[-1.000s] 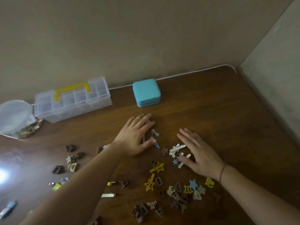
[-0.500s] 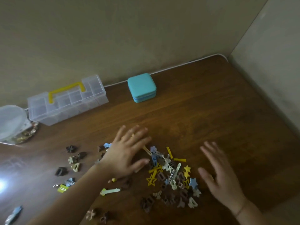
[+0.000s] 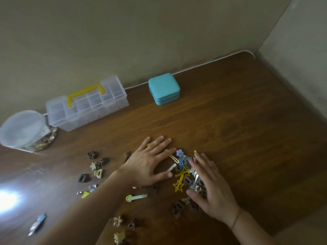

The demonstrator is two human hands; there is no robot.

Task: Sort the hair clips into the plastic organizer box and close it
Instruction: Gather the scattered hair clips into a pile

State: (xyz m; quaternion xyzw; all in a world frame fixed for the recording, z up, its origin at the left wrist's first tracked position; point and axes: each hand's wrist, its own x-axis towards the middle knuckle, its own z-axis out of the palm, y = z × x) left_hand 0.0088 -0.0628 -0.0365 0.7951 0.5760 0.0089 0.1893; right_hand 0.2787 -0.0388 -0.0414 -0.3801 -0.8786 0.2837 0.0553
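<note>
hair clips heaped between two flat hands

hair clips point(image 3: 185, 175) lie in a small heap on the wooden table point(image 3: 238, 129), near its front middle, with yellow stars, blue flowers, pale bars and brown claws jumbled together. the left hand point(image 3: 150, 165) lies flat on the table just left of the heap, fingers straight and spread, thumb pointing toward the clips; a pale bar clip touches its fingertips. the right hand point(image 3: 210, 188) presses against the heap's right side, fingers straight and close together, thumb low at the near edge; neither hand grips anything. more clips lie loose to the left: a brown flower clip point(image 3: 92, 155), a cream loop clip point(image 3: 98, 173), a yellow and pale long clip point(image 3: 136, 197), and a blue clip point(image 3: 38, 224) well apart at the near left. the plastic organizer box point(image 3: 86, 103), clear with a yellow handle point(image 3: 85, 93), stands at the back left against the wall, well apart from the heap; whether its lid is latched cannot be told. left of it stands a round clear tub point(image 3: 23, 129). a teal square case point(image 3: 164, 88), closed, sits at the back, right of the box.
</note>
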